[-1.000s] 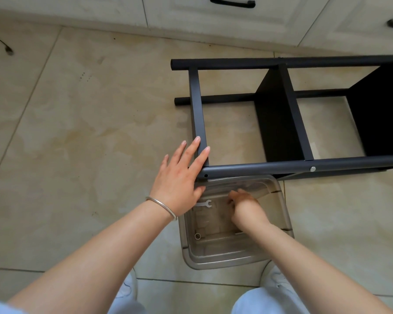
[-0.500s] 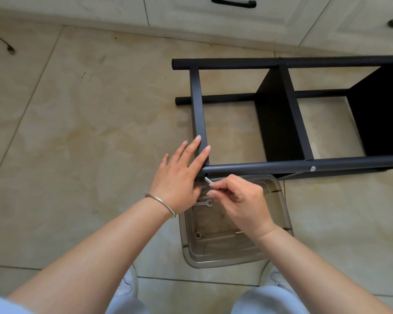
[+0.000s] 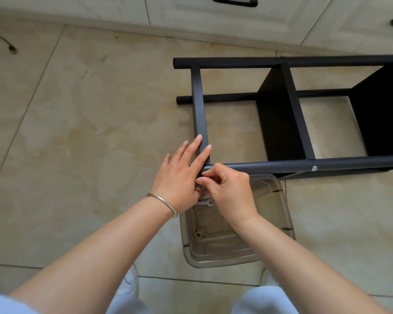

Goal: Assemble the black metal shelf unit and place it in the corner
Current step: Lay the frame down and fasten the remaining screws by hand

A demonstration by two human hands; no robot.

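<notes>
Lying on its side on the tiled floor, the black shelf unit (image 3: 281, 114) is steadied by the left hand (image 3: 179, 177), fingers straight and flat against its end crossbar, likely to keep the joint aligned. The right hand (image 3: 227, 191) pinches something small at the near tube's end (probably a screw; fingers hide it). A clear bin (image 3: 279, 214) below holds a small wrench (image 3: 205, 203).

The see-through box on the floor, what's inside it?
Inside the clear box: a small flat wrench and a little ring. The right hand and arm cover the rest.
</notes>
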